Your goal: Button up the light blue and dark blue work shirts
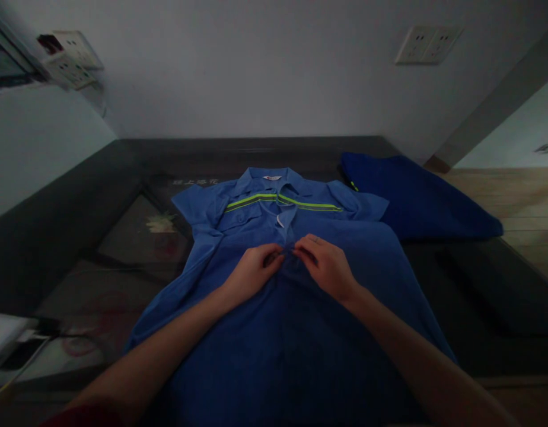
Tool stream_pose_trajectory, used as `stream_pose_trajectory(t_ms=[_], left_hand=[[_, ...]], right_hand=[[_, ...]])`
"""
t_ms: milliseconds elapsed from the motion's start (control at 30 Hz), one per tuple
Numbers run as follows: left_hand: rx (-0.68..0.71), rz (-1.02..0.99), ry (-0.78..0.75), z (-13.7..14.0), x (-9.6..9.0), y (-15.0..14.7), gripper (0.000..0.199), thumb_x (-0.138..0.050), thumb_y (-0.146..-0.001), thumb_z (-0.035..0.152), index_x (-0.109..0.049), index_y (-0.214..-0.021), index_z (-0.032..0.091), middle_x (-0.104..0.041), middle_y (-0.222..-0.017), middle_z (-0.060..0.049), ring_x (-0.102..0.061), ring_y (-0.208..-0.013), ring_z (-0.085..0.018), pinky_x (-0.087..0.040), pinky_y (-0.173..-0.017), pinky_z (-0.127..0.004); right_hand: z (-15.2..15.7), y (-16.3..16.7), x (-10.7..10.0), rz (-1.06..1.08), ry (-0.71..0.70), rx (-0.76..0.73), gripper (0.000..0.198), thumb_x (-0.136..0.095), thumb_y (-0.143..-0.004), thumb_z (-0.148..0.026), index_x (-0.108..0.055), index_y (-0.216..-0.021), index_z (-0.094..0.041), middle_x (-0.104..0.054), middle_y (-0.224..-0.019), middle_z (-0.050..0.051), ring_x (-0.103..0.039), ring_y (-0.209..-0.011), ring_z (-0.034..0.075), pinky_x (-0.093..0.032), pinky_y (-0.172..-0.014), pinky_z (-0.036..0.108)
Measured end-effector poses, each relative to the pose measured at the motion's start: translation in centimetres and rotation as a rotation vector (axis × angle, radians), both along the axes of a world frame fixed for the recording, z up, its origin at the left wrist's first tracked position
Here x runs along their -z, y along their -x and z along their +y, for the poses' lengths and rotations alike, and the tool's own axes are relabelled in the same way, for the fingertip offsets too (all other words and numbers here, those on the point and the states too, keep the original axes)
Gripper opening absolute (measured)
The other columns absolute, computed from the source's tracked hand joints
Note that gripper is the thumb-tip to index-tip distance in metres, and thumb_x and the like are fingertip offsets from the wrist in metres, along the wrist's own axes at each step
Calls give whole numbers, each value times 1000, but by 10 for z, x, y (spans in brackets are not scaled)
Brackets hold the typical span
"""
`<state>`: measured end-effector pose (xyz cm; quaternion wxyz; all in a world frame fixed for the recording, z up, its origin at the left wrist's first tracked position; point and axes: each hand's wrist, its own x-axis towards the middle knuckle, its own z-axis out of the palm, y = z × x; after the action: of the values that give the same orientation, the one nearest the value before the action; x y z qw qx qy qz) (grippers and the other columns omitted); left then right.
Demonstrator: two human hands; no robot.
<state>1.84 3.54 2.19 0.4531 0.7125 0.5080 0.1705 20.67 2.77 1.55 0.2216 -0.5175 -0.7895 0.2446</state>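
A blue short-sleeved work shirt (pixel 358 237) lies spread front up, its collar towards the wall. A yellow-green and dark stripe crosses its chest, and the upper placket gapes a little. My left hand (pixel 257 263) pinches the fabric at the middle of the front placket. Close by on the right, my right hand (pixel 324 264) pinches the placket too, with a ring on one finger. Only a narrow gap parts the fingertips of both hands. Whether a button sits between them is too dark and small to tell.
A folded dark-blue garment (pixel 416 196) lies to the right on the dark glossy table (pixel 136 160). White wall sockets (pixel 429 44) are above. At the left edge are a white device (pixel 7 332) and cables. Behind the table stands a pale wall (pixel 256 71).
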Motion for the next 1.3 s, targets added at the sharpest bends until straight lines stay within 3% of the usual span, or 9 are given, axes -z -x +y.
stream_pose_trajectory(t_ms=[267, 433, 600, 900, 1000, 1167, 1300], left_hand=[[-38, 37, -91, -9, -1, -4, 15, -48, -86, 24, -60, -81, 16, -55, -67, 2, -50, -62, -11, -35, -59, -22], [-32, 61, -131, -12, 3, -5, 14, -48, -87, 23, -57, -78, 17, -54, -66, 2, -49, -61, -11, -36, -59, -22], [-1, 186, -211, -10, 6, -2, 19, -42, -91, 24, -52, -76, 18, -58, -73, -1, -53, -68, -14, -38, -62, -24], [88, 383, -354, -14, 3, -2, 19, -37, -94, 29, -53, -88, 20, -62, -76, -1, -58, -71, -16, -39, -65, -26], [118, 416, -392, -14, 1, -2, 21, -36, -95, 29, -54, -87, 20, -63, -76, -2, -59, -72, -17, -39, -67, -27], [187, 406, -431, -13, -2, 1, 23, -35, -95, 27, -56, -87, 19, -64, -80, -4, -59, -76, -17, -40, -73, -30], [193, 360, -451, -12, -4, 1, 24, -37, -95, 29, -58, -92, 18, -63, -84, -5, -58, -80, -17, -41, -76, -31]], right_hand=[[-4, 10, -1, -216, -196, -35, 22, -42, -95, -23, -60, -84, -19, -64, -81, 5, -57, -74, 16, -38, -67, 26], [-8, 13, 5, -286, -244, -65, 22, -42, -94, -18, -60, -82, -18, -63, -77, 6, -56, -69, 16, -37, -64, 26], [-9, 12, 5, -200, -174, -141, 18, -42, -94, -17, -58, -87, -18, -64, -82, 6, -59, -74, 16, -40, -65, 26], [-6, 7, 12, 117, 52, -44, 7, -53, -89, -18, -56, -82, -19, -63, -80, 2, -60, -75, 16, -43, -69, 27], [-5, 5, 18, 286, 107, -4, 6, -56, -87, -18, -55, -92, -20, -63, -81, 1, -61, -74, 15, -46, -70, 26], [-5, 3, 15, 326, 88, -85, 36, -52, -89, -17, -50, -123, -27, -64, -92, 0, -62, -83, 15, -49, -78, 28], [-5, 1, 13, 249, 1, -110, 22, -51, -90, -18, -61, -109, -25, -66, -97, 3, -63, -90, 17, -48, -81, 29]])
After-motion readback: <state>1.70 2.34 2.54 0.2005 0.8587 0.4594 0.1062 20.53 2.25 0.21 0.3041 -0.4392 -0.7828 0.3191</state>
